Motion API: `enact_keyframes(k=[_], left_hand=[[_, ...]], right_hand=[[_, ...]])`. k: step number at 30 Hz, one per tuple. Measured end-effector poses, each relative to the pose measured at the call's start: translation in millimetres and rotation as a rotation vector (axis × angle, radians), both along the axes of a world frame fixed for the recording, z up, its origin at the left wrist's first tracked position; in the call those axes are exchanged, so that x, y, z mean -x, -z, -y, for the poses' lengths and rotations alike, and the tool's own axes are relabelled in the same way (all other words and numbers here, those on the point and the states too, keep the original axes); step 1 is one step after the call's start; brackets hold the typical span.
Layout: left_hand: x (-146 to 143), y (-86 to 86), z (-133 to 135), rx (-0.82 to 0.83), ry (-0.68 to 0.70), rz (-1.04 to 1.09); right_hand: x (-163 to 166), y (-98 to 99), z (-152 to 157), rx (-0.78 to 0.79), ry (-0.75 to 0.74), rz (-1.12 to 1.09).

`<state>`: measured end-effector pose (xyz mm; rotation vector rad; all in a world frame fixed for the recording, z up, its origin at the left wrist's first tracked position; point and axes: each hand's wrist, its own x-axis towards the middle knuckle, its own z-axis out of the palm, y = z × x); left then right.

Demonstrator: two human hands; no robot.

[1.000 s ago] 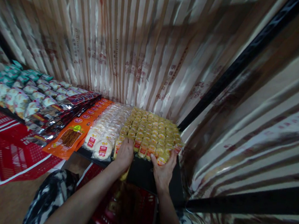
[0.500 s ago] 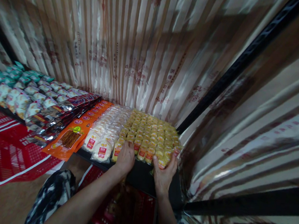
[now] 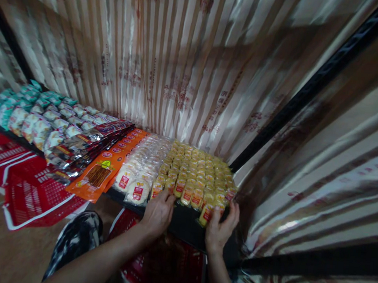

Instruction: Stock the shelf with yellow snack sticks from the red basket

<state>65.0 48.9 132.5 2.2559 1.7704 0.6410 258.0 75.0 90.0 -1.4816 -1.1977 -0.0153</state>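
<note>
Rows of small yellow-wrapped snack packs [image 3: 195, 169] with red labels fill the right end of a black shelf [image 3: 183, 222]. At the front edge, on the left side of these rows, my left hand [image 3: 158, 212] has its fingers curled together against a front pack; the fingertips are partly hidden. My right hand [image 3: 222, 229] is at the right front corner, thumb and fingers around a yellow pack there. Just left of that thumb, one yellow pack [image 3: 206, 215] juts forward past the row. White round cakes in clear wrap [image 3: 137, 192] lie left of my left hand.
Further left are an orange snack bag [image 3: 99, 175], dark bags [image 3: 69, 156], white packs [image 3: 43, 133] and teal packs [image 3: 4, 113]. Red baskets [image 3: 39, 198] stand below the shelf. A patterned curtain [image 3: 183, 69] hangs behind, and a black post [image 3: 279, 115] rises at the right.
Both hands have drawn slightly back toward me. A yellow pack by my right thumb now sticks out farther from the row. The view has shifted a little, moving the goods rightward.
</note>
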Motion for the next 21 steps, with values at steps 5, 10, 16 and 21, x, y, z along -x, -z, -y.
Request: enact_keyframes(k=[5,10,16,21], left_hand=[[25,16.5,16,-0.042,-0.025,0.04],[28,39.1,38,-0.024,-0.03,0.162],[21,53.3,48,0.101,0.009,0.38],[21,49.7,46,0.183,0.002,0.527]], right_hand=[[5,-17.6,18,-0.1,0.048,0.065],[39,-15.3,56,0.205,-0.274,0.034],[88,3.6,70,0.481,-0.428,0.05],[90,1.1,67,0.559,-0.383,-0.157]])
